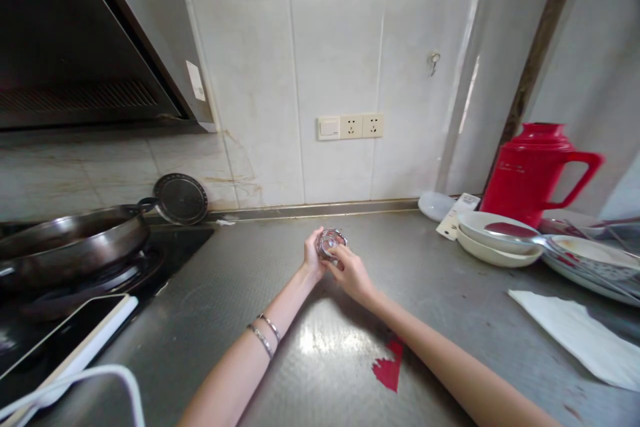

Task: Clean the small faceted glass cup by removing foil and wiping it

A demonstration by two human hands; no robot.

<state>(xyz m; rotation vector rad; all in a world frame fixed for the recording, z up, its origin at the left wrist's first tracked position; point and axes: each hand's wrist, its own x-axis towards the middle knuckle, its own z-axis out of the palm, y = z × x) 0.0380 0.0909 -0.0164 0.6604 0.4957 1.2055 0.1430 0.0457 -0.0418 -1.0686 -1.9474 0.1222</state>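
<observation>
Over the steel counter, my left hand (313,255) is wrapped round the left side of a small clear glass (329,240). The glass is round and shiny, and its mouth seems to face me. My right hand (352,275) is closed at the near right side of the same glass, with its fingertips at the rim. Whether those fingertips also pinch something inside the rim is too small to tell. A torn piece of red paper (389,368) lies on the counter near my right forearm.
At left, a steel pan (75,243) sits on the black stove, with a phone (65,347) and white cable (125,380) in front. At right stand a red thermos (525,173), stacked bowls (493,250) with a spoon, and a white paper sheet (575,333). A range hood (85,47) overhangs the left.
</observation>
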